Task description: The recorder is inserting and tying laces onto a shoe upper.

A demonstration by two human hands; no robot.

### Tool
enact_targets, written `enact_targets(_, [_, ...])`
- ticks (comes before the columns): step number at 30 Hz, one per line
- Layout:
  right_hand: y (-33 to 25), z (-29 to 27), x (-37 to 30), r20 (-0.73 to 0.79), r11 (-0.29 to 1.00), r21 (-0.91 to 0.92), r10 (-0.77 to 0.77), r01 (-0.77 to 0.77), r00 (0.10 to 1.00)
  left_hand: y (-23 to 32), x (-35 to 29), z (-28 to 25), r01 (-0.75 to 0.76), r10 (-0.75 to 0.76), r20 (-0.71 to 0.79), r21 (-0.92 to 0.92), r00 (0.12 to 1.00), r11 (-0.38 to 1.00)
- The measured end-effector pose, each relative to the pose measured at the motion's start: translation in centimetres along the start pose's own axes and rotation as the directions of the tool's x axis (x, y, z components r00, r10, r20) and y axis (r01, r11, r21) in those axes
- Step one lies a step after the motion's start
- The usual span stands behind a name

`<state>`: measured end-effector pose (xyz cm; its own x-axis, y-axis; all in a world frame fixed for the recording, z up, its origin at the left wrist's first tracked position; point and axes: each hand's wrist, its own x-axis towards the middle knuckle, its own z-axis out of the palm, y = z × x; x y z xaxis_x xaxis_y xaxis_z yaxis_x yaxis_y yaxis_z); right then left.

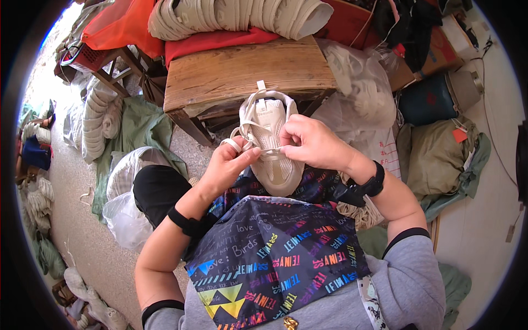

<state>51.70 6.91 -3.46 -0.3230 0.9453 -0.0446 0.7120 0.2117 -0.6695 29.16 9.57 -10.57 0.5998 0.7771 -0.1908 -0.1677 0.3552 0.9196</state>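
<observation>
While the beige sneaker [278,171] is pointed bodyward, its lace [269,149] is pinched by left hand [232,163] and right hand [316,144], apparently for tension.

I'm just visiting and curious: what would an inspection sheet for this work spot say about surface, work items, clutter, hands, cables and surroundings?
Surface: wooden bench, bearing a red cloth and a row of pale curved pieces.
Work items: one cream shoe, toe toward the person, with its shoelace partly loose.
Clutter: green cloth and clear plastic bag at left; khaki bundle at right.
Hands: left hand and right hand both pinch the shoelace.
Cables: thin dark cable at far right; its ends are unclear.
Surroundings: orange-red bag upper left; dark blue container upper right.
</observation>
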Motion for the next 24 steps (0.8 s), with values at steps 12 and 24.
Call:
enact_targets(12, [0.8,-2.1,-1.0,0.208,0.999,0.030,-0.042,0.036,0.977,2.1,-0.9,-1.5,0.054,-0.040,-0.075,0.198,0.996,0.979])
enact_targets(24, [0.9,-1.6,-1.3,0.059,0.966,0.111,-0.240,0.233,0.969,7.6,-0.6,-1.3,-0.203,0.239,-0.018,0.465,0.971,0.861])
